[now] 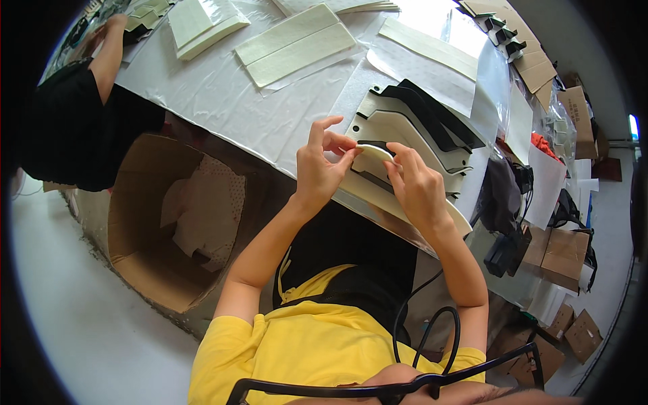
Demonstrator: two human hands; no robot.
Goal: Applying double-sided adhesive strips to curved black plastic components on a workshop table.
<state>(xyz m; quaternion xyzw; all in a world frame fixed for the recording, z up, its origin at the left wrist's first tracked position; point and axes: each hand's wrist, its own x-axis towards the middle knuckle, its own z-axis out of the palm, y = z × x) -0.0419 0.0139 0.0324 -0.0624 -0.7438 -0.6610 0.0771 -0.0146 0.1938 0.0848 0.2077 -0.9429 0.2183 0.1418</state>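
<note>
Black glasses (388,391); beyond, pale curved piece (375,150) pinched between both hands (317,169) (421,192)

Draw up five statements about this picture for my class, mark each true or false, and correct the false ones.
1. The left hand and right hand both hold one pale piece. True.
2. The large open cardboard box stands on the tabletop. False: it stands below it.
3. The wearer's shirt is yellow. True.
4. The co-worker's top is white. False: it is black.
5. Eyeglasses show at the lower edge. True.
</note>
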